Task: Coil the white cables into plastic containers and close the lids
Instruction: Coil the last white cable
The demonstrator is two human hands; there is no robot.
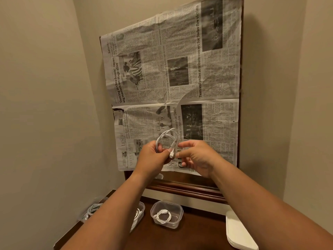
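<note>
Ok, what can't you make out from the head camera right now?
Head view: middle container, mostly hidden by the left forearm.
Far-left container, blurred, partly behind that forearm; lid unclear.
White stack, cut off by the bottom edge; count unknown.
Whether the right hand pinches the cable: too small to tell.

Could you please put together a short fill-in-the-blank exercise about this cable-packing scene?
1. The left hand grips a coiled white ____.
2. The dark-framed board behind the hands is covered with ____.
3. The clear container on the wooden table, with another cable coiled inside, is ____ at the top.
Missing words: cable; newspaper; open.
</note>
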